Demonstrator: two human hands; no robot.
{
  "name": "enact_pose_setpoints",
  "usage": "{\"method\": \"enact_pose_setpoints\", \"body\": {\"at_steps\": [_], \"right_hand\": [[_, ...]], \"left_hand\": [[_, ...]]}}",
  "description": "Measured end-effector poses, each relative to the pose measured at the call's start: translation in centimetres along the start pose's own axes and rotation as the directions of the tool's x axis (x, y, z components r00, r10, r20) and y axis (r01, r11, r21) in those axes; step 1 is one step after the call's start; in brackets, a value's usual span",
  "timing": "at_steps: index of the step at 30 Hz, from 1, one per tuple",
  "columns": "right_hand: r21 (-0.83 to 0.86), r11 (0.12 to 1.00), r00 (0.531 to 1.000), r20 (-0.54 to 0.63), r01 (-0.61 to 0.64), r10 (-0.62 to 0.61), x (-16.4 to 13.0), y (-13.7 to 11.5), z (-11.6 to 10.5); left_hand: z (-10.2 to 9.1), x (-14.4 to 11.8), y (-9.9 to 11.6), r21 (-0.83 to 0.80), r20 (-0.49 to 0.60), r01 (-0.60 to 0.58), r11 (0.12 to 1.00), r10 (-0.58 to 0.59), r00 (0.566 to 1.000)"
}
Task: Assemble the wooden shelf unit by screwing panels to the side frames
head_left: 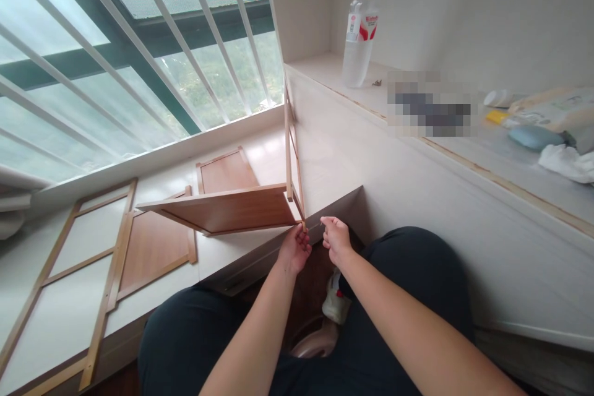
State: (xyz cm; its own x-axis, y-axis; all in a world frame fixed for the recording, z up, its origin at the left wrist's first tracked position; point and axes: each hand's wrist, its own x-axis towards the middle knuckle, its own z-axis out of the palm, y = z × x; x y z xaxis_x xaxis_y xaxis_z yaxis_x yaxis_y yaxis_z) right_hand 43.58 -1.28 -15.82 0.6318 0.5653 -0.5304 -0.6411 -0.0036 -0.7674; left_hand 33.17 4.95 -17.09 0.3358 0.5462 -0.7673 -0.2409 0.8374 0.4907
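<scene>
I see my left hand (294, 249) gripping the near corner of the flat brown wooden shelf board (223, 209), where it meets the thin upright wooden side frame (291, 148), and my right hand (335, 236) just beside that corner, fingers pinched on a small screw (321, 223) too tiny to see clearly. The board is raised above the white window ledge (260, 154). Left of the board another wooden frame (69, 272) lies flat on the ledge, and far right of it a clear plastic bottle (359, 28) stands on a pale counter (325, 68).

Shelf board (227, 209) lies left of upright frame (292, 148); bottle (359, 31) on ledge (325, 68) behind.
</scene>
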Motion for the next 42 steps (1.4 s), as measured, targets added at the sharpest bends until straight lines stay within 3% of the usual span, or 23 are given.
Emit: {"method": "enact_pose_setpoints", "body": {"at_steps": [6,11,21,42], "right_hand": [[-0.066,0.998,0.999,0.054,0.004,0.000,-1.0,2.2,0.2],[-0.077,0.997,0.998,0.065,0.003,0.002,-2.0,4.2,0.3],[-0.014,1.000,0.992,0.126,-0.017,0.019,-2.1,4.6,-0.2],[0.120,0.993,0.995,0.095,-0.017,0.006,-2.4,5.9,0.1]], "left_hand": [[-2.8,-1.5,-0.9,0.045,-0.071,-0.033,0.998,0.036,0.997],[-3.9,-2.2,-0.9,0.080,-0.030,-0.089,0.993,0.091,0.995],[-4.1,-1.8,-1.0,0.167,0.040,-0.197,0.966,0.192,0.980],[-3.7,-1.6,-1.2,0.099,0.056,-0.204,0.974,0.199,0.978]]}}
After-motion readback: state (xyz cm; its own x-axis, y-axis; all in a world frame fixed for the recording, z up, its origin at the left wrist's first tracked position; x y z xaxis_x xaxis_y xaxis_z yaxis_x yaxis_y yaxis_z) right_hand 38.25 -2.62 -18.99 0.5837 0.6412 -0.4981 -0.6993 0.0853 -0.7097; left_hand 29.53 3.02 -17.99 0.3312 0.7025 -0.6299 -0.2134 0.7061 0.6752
